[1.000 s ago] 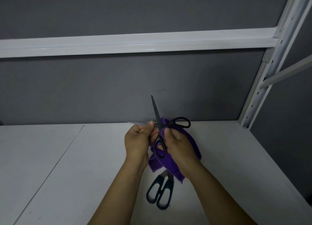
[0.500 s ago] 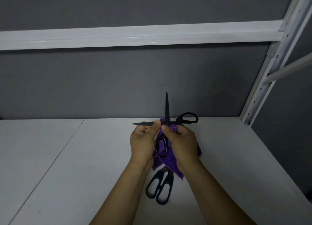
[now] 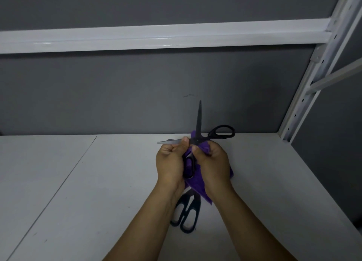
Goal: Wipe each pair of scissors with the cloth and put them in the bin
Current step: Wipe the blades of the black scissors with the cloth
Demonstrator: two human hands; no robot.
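Mid-shelf, held above white shelf board: 1 pr black scissors, matte black handles, opened wide. One blade stands upright; the other points left w/ grey sheen at tip. L hand: fingers curled, thumb pinching the left-pointing blade. R hand: fingers curled round purple cloth, thumb pressed near pivot. Cloth bunched behind the lower handle loop, hangs below. 2nd pr scissors, dark handles, flat on board under wrists; blades hidden by cloth.

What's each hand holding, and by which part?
Left hand pinches the open black scissors by the sideways blade, near the pivot. Right hand grips the purple cloth, bunched against the scissors at the pivot.
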